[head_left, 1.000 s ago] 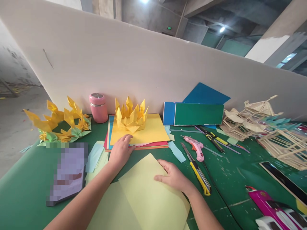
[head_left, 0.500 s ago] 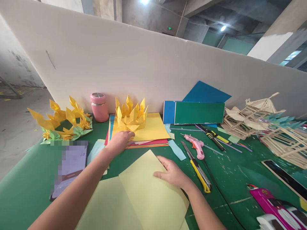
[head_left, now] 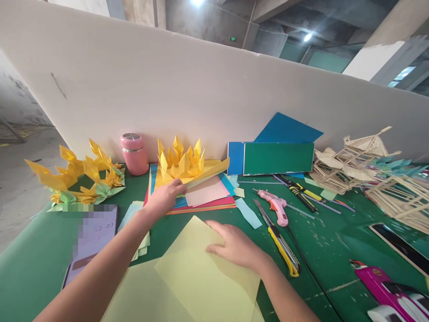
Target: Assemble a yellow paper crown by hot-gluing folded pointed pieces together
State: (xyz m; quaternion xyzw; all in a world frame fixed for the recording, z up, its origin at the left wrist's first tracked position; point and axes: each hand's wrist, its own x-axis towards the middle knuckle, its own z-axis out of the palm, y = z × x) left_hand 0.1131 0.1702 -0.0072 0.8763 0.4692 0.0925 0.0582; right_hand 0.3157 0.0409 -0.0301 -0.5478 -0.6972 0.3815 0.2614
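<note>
My left hand [head_left: 164,197] grips the near edge of the upper yellow sheets [head_left: 211,169] of a stack of coloured paper [head_left: 208,199] and holds them lifted, with pink, blue and red sheets showing beneath. A folded yellow paper crown [head_left: 181,162] sits on the lifted sheets. My right hand [head_left: 234,246] lies flat, fingers together, on a pale yellow sheet [head_left: 201,273] spread on the green table [head_left: 321,250] in front of me.
A pink jar [head_left: 134,153] and yellow-green paper flowers [head_left: 77,175] stand at left, a phone [head_left: 90,237] near them. To the right lie a yellow utility knife [head_left: 279,241], a pink glue gun [head_left: 276,205], blue and green card [head_left: 278,156], wooden stick models [head_left: 372,170]. A white partition closes the back.
My left hand has closed on the yellow top sheets and raised them with the crown, uncovering pink and blue sheets. My right hand stays on the pale yellow sheet.
</note>
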